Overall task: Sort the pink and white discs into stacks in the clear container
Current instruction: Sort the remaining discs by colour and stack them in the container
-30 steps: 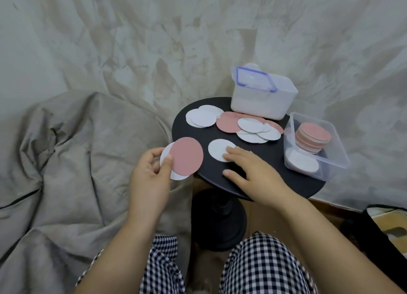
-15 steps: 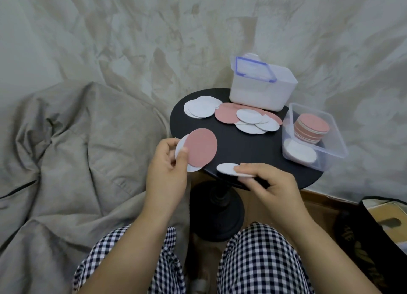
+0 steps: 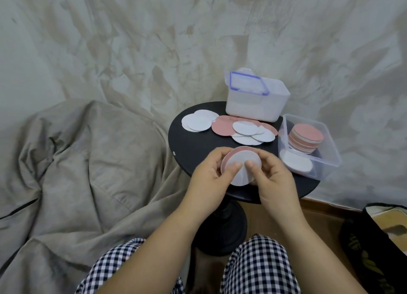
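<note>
Both hands meet over the near part of the round black table (image 3: 189, 144) and hold a small bundle of discs (image 3: 242, 163), a white one on top with a pink edge showing behind it. My left hand (image 3: 211, 179) grips the bundle's left side, thumb on the white face. My right hand (image 3: 273, 179) grips its right side, thumb also on top. Loose white discs (image 3: 197, 123) and a mixed pink and white pile (image 3: 244, 129) lie at the table's back. The clear container (image 3: 330, 155) at the right holds a pink stack (image 3: 306, 138) and a white stack (image 3: 296, 163).
A white lidded box with a blue-edged lid (image 3: 255, 102) stands at the table's back. A crumpled grey cloth (image 3: 88, 161) fills the left. The black table pedestal (image 3: 222, 227) is between my checked-trouser knees. A dark bag (image 3: 378, 232) sits at the lower right.
My right hand slid a white disc off the table's near edge and brought it onto the discs held in my left hand. Both hands now hold the bundle together.
</note>
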{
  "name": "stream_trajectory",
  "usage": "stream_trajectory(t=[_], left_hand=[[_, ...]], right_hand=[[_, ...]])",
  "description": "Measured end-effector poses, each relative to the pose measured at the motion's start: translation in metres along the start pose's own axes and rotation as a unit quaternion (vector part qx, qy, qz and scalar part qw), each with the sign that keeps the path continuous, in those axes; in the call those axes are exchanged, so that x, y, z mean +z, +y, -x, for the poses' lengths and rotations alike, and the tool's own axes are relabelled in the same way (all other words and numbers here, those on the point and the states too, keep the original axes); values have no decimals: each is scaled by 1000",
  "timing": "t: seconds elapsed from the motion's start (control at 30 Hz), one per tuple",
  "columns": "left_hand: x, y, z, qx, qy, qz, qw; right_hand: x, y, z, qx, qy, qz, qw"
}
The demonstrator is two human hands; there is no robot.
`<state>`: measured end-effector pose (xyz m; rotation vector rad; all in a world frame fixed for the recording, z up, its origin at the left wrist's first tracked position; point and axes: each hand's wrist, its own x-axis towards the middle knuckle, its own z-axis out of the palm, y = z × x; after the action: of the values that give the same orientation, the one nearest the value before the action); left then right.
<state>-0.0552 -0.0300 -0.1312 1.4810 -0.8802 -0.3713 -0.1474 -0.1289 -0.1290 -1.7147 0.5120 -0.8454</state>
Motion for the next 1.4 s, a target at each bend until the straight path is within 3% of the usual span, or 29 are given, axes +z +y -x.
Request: stream_trajectory(t=[0.23,0.43,0.57,0.73,0.87,1.4], left_hand=[[13,-3,-4,64,43,-167,983],[20,-9,2,65,-1,-252,966],[21,-8,-1,63,-10,-279,958],[18,-13,0,81,96,-197,972],[15,-10,2,70,146,-114,980],[14,-15,8,86,197,-87,973]], right_hand=[[-8,2,-2,-57,18,83,995],[-4,13,-5,-57,-32,219,973],[-5,13,-8,-56,-56,214,974],[-8,14,-4,-111,0,191,975],[-6,10,1,-83,63,86,991],[-5,9,7,-105,80,103,986]])
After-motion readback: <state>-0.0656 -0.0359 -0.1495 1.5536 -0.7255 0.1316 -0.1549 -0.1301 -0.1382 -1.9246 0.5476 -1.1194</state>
